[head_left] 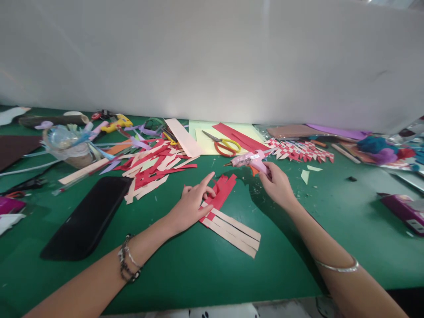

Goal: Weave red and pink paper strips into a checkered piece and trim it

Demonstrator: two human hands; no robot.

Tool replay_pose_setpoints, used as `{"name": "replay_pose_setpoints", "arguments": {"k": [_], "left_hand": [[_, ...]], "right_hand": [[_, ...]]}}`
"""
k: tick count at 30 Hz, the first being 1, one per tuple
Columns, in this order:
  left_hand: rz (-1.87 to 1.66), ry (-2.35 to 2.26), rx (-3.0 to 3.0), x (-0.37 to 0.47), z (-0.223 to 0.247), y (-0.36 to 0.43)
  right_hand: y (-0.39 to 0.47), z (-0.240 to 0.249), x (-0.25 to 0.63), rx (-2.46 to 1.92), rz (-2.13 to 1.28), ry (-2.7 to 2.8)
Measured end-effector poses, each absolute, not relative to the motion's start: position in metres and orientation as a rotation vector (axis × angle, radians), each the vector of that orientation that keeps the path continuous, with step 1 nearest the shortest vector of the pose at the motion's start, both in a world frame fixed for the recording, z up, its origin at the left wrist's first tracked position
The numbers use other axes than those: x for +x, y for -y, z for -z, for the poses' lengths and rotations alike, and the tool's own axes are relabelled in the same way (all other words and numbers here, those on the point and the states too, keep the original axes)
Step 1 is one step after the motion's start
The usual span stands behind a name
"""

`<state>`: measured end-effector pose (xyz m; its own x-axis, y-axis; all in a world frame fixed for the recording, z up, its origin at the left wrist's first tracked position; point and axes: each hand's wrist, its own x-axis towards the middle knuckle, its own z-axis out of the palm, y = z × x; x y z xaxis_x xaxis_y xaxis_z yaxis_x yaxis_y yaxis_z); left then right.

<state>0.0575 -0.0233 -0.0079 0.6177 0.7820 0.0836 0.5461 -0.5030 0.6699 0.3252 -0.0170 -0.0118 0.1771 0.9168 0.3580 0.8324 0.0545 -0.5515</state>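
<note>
My right hand [277, 183] is closed around the handle of a pink hot glue gun [247, 159], whose tip points left and whose trigger is orange. In front of me lies a partly woven piece of red paper strips [224, 192] and pale peach paper strips [233, 232], crossing at a small checkered corner. My left hand [192, 203] rests on that corner. Its thumb presses on the weave, its index finger points up and away, and the other fingers curl at the red strips. The exact finger contact is partly hidden.
Behind the glue gun are scissors [223, 143] on yellow paper sheets [205, 145]. Loose strips [155, 165] are piled left of centre, beside a black phone-shaped slab [88, 216]. A finished-looking checkered woven band [301, 150] lies right. A purple tool [402, 212] sits far right; a wall stands behind.
</note>
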Motion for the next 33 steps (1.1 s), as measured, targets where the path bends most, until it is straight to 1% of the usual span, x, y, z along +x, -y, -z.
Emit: {"name": "replay_pose_setpoints", "arguments": {"k": [7, 15, 25, 29, 33], "left_hand": [[-0.554, -1.021, 2.27, 0.058, 0.011, 0.025], [-0.611, -1.037, 2.152, 0.06, 0.007, 0.025], [-0.406, -0.988, 2.352, 0.059, 0.003, 0.021], [-0.403, -0.971, 2.336, 0.058, 0.003, 0.022], [-0.479, -0.963, 2.301, 0.05, 0.0, 0.021]], "right_hand": [[0.018, 0.01, 0.325, -1.771, -0.164, 1.647], [0.017, 0.012, 0.329, -1.774, -0.162, 1.615], [0.017, 0.011, 0.33, -1.745, -0.188, 1.546], [0.017, 0.01, 0.33, -1.737, -0.194, 1.562], [0.019, 0.005, 0.331, -1.757, -0.181, 1.561]]}}
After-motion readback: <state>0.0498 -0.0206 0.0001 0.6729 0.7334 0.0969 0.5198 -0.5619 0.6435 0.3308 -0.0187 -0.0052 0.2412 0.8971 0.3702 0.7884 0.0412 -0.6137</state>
